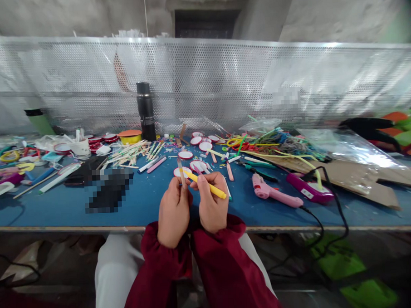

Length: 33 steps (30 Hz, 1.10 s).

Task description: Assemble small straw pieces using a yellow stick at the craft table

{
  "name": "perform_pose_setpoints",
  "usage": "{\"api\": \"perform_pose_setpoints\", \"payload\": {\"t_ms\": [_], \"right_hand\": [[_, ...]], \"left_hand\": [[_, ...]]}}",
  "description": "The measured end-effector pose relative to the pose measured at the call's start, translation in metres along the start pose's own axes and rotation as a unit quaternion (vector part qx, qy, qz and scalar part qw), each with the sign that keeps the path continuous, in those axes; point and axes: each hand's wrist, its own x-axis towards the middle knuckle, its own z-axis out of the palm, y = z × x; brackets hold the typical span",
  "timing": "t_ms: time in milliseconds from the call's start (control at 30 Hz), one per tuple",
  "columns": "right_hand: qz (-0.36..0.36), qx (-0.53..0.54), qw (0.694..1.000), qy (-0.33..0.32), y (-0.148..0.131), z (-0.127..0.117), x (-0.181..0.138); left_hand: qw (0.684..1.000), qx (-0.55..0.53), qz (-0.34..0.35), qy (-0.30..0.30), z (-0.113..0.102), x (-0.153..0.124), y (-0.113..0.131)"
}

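My right hand (pixel 213 206) is closed around a yellow marker (pixel 216 190), held like a pen with its tip pointing up and left. A narrow, flat, brownish stick (pixel 181 172) stands nearly upright in the closed fingers of my left hand (pixel 174 214). The marker's tip is close to the stick; whether they touch I cannot tell. Just beyond both hands lie several white round discs with red rims (pixel 185 155). A pink pen (pixel 156 165) rests to the left of them.
On the right are a pink glue gun (pixel 278 197), a purple power strip (pixel 311 189) with a cable, and teal-handled pliers (pixel 261 172). A black bottle (pixel 146 115) stands at the back before a perforated metal screen (pixel 202 81). Small sticks (pixel 132 152) are piled left.
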Motion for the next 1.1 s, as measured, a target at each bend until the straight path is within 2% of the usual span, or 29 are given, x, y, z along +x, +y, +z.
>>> {"api": "perform_pose_setpoints", "payload": {"t_ms": [133, 367, 600, 833, 1100], "right_hand": [[0.01, 0.001, 1.0, -0.027, -0.001, 0.0001, 0.0003], [-0.004, -0.015, 1.0, 0.015, -0.0004, -0.0005, 0.0011], [0.008, -0.013, 1.0, -0.012, -0.0012, -0.0002, 0.0009], [0.0, -0.01, 1.0, 0.009, -0.0005, 0.0001, 0.0013], [0.011, -0.008, 1.0, -0.017, -0.0005, -0.0001, 0.0012]], "left_hand": [[1.0, 0.003, -0.001, 0.0, -0.0007, -0.0001, 0.0013], [1.0, 0.004, -0.001, -0.002, -0.0007, 0.0008, 0.0008], [1.0, 0.008, -0.004, 0.0, -0.0003, 0.0003, 0.0005], [1.0, 0.002, -0.007, -0.005, -0.0007, 0.0001, 0.0014], [1.0, 0.012, -0.01, -0.005, -0.0007, 0.0007, 0.0014]]}}
